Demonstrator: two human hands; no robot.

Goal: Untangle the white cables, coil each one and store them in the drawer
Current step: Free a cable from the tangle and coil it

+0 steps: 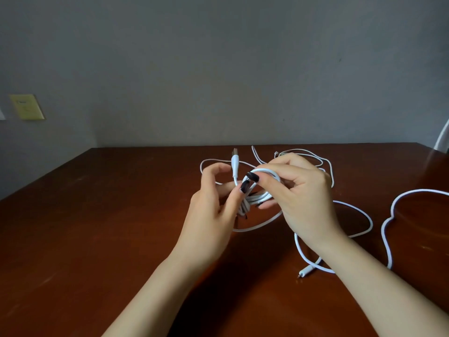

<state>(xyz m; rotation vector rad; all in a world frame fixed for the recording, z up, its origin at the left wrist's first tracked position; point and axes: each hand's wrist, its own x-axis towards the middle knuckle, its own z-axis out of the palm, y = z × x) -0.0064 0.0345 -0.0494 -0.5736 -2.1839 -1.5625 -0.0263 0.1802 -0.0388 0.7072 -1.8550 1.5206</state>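
A small coil of white cable (261, 194) hangs above the brown table (97, 227), held between both hands. My right hand (301, 198) grips the coil's loops with fingers curled round them. My left hand (213, 210) pinches the same cable just below its USB plug (234, 164), which points up. More white cable (313, 156) lies tangled on the table behind my hands. A loose loop (364, 216) trails right and ends in a small plug (307, 271). No drawer is in view.
Another white cable (398, 203) snakes along the table's right side. A grey wall stands behind the table, with a yellow plate (26, 107) at the left. A white object (443, 139) shows at the far right edge.
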